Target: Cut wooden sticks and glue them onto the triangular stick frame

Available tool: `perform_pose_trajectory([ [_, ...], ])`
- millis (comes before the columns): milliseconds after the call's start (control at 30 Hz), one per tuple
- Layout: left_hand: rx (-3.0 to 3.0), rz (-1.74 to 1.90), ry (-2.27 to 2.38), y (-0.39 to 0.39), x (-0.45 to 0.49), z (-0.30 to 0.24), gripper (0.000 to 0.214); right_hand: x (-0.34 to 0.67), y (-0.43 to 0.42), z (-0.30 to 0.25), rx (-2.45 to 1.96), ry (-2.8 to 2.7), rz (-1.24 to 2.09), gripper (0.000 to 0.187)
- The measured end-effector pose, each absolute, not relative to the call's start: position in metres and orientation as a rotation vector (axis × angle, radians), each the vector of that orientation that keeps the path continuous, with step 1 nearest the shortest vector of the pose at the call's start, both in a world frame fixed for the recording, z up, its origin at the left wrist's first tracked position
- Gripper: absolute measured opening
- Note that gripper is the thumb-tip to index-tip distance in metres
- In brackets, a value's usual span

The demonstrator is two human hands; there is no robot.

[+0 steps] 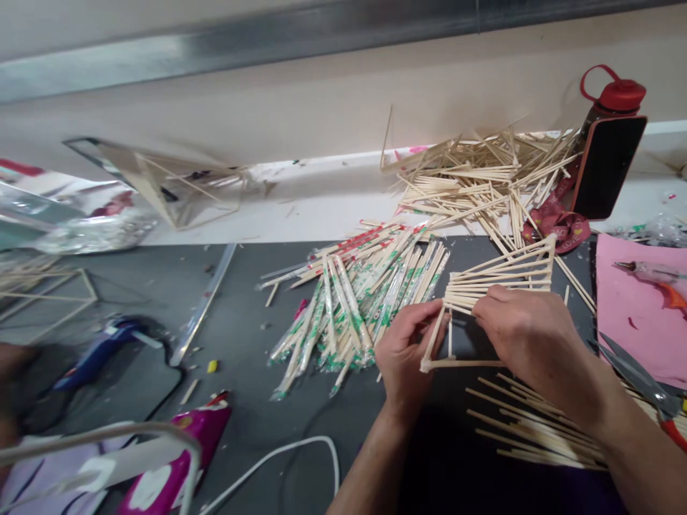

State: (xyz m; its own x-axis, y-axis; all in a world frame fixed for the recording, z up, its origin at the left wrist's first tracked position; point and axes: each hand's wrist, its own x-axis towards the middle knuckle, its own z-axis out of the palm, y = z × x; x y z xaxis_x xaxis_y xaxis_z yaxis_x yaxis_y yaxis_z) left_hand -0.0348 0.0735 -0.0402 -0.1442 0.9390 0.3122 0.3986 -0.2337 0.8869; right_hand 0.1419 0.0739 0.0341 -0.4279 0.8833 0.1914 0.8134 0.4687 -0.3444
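A small frame of pale wooden sticks (499,282) is held between my hands, with a row of sticks laid side by side across its top. My left hand (411,350) is closed around its left corner, thumb and fingers pinching the upright there. My right hand (529,332) is closed over the near side, its bent fingertips on the row of sticks; they hide exactly which stick they grip. Loose bare sticks (529,422) lie just below the right hand. Left of my left hand is a pile of wrapped chopsticks (348,300).
Behind lie a heap of bare sticks (483,172), a red-capped bottle (620,96) and a phone (609,168). Scissors (644,379) and pink paper (622,307) are at right. At left are a blue glue gun (101,354), a magenta packet (207,436) and a white cable (284,449).
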Motion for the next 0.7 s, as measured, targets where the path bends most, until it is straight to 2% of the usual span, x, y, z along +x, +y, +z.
perform_pose_trajectory([
  [200,1.534,1.365,1.523,0.0727,-0.0345,-0.0399,0.019,0.1415,0.0731,0.0255,-1.415,-2.376,0.157,0.019],
  [700,1.536,1.362,1.540,0.0730,-0.0365,-0.0423,0.020,0.1376,0.0705,0.0289,-1.433,-2.399,0.141,0.019],
])
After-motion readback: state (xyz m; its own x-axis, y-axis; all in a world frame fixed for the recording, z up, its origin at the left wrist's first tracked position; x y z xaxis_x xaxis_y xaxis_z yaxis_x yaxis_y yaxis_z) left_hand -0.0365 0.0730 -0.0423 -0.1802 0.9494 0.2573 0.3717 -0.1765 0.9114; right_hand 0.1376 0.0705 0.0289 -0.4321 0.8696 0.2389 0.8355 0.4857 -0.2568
